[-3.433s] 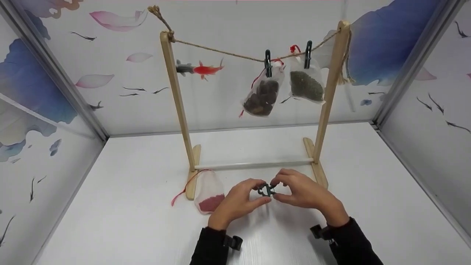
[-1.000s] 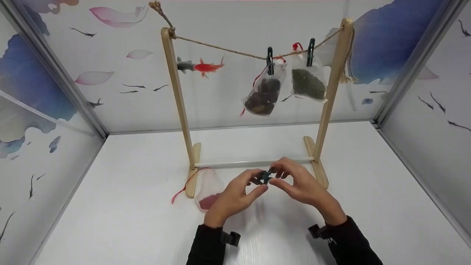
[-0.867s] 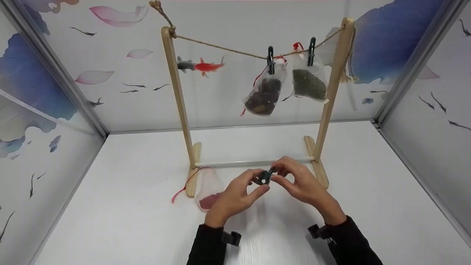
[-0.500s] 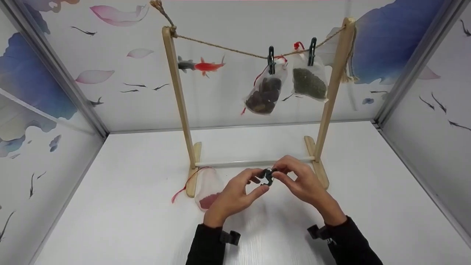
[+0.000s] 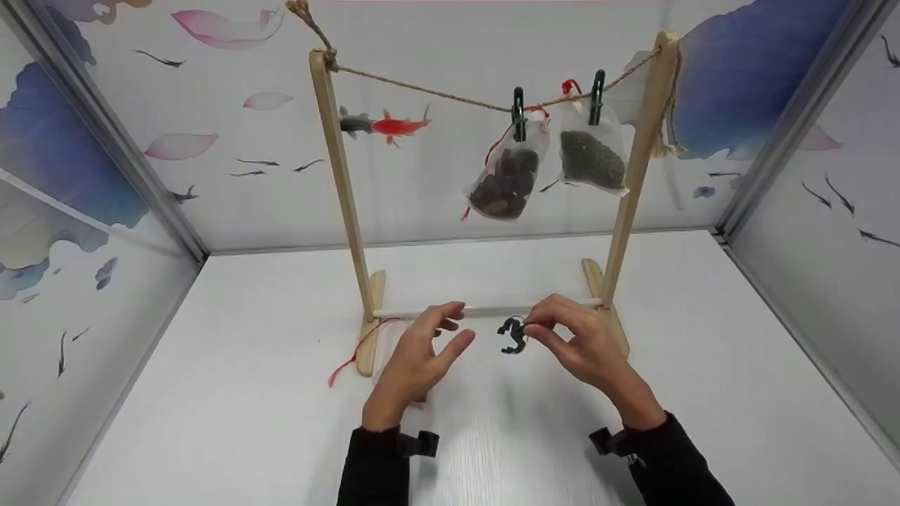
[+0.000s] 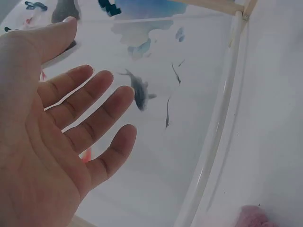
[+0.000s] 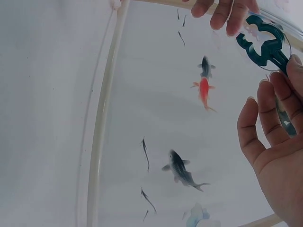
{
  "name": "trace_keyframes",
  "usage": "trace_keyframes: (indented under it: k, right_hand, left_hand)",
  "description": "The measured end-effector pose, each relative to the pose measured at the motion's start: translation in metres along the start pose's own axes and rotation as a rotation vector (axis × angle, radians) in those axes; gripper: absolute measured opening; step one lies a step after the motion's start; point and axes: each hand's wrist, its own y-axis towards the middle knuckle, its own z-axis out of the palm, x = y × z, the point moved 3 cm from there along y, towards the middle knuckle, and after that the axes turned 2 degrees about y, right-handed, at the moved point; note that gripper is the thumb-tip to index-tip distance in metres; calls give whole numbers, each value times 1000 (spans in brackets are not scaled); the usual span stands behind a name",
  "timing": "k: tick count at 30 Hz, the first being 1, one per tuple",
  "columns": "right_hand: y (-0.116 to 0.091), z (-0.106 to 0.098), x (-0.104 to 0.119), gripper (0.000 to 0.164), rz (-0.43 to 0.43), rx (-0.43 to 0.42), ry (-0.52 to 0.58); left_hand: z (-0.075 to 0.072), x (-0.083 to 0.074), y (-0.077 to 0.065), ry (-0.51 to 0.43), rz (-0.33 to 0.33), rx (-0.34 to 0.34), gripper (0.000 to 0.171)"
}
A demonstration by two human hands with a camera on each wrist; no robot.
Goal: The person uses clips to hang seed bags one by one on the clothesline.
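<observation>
My right hand pinches a dark green plastic plant clip by its handle end. In the right wrist view the clip's hooked jaws stand apart, with a thin wire ring round them. My left hand is apart from the clip, its fingers spread and loosely bent, holding nothing; the left wrist view shows its bare palm. Below the left hand lies a white mesh pouch with pink contents, mostly hidden by that hand in the head view. Its red drawstring trails to the left.
A wooden frame with a rope stands behind the hands. From the rope hang a pouch of dark brown pieces and a pouch of green bits, each under a dark clip. A pale crossbar joins the posts. Printed walls surround the white table.
My left hand has let go of the clip and moved left, over the pink pouch. The right hand keeps the clip, which both hands turned about before. The hanging pouches stay in place.
</observation>
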Motion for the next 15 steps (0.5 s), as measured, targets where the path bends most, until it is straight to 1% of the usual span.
trace_keyframes:
  k: [2,4,10,12,15]
  right_hand:
    - [0,0,0,21,-19,-2,-2]
    - [0,0,0,16,-32,-3,-1]
    - [1,0,0,10,-48,-9,12]
    - [1,0,0,9,-52,-8,12]
    - [0,0,-1,12,-50,-3,8]
  left_hand:
    - [-6,5,-1,27,-4,-40,45]
    - [-12,10,-3,53,-30,-76,44]
    - [-26,28,-10,189,-160,-191,41]
    - [-29,35,-13,219,-204,-217,39]
    - [-32,47,-17,250,-263,-237,37]
